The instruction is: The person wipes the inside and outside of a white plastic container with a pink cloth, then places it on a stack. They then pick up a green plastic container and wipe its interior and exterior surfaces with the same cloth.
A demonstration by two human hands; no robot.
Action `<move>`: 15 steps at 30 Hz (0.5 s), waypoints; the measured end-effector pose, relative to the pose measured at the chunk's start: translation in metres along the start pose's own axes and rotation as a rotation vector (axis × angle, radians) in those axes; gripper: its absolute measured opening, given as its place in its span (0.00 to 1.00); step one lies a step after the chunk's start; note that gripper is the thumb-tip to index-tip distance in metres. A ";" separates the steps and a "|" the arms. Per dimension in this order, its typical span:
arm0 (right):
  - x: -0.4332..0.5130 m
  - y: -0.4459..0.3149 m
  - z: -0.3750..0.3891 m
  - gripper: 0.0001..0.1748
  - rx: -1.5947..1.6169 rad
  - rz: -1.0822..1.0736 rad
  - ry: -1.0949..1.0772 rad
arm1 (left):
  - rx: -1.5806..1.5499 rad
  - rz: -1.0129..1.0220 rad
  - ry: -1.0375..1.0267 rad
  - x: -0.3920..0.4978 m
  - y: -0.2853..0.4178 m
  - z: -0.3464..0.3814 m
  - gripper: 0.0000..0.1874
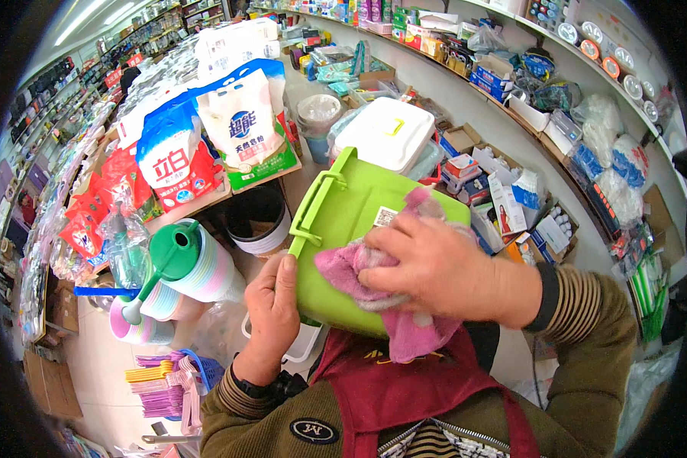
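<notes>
A lime-green plastic storage box (pixel 343 212) is held tilted in front of my chest, its carrying handle and clips toward the left. My left hand (pixel 273 315) grips its near left edge, thumb on top. On the green surface my right hand (pixel 429 266) presses a pink and grey cloth (pixel 401 326), bunched under the fingers, its corner hanging over the near edge. Beside the cloth is a white label (pixel 385 217) with a printed code. Part of my right hand looks blurred. Behind the green box rests a white-lidded container (pixel 383 131) with a yellow-green latch.
Bags of washing powder (pixel 174 157) stand on a table at the left. Below are a green watering can (pixel 174 252), stacked pastel buckets (pixel 212 275), a black bin (pixel 260 220) and a blue basket (pixel 209 369) of hangers. Small cartons (pixel 506 200) and loaded shelves (pixel 492 97) line the right.
</notes>
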State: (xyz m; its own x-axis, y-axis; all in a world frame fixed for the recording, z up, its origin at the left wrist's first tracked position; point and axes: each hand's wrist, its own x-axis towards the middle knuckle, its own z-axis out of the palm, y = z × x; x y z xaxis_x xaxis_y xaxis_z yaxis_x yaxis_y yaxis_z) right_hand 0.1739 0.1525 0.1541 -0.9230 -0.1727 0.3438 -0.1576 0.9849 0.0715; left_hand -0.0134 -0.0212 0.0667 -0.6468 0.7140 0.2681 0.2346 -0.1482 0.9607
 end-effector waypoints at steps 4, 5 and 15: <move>0.015 0.044 -0.009 0.17 -0.130 0.077 -0.082 | 0.053 0.010 -0.081 0.003 0.001 0.001 0.16; 0.017 0.058 -0.010 0.17 -0.160 0.173 -0.109 | 0.044 0.032 -0.106 0.004 0.001 0.001 0.16; 0.026 0.052 0.012 0.17 -0.139 0.183 0.069 | 0.061 0.042 -0.116 0.013 -0.005 -0.003 0.18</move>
State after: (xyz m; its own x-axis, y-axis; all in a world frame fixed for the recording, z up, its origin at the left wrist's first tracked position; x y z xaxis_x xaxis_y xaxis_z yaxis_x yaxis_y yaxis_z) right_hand 0.1372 0.1998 0.1551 -0.9048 0.0039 0.4258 0.0647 0.9896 0.1284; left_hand -0.0247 -0.0131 0.0653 -0.5479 0.7831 0.2941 0.3058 -0.1398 0.9418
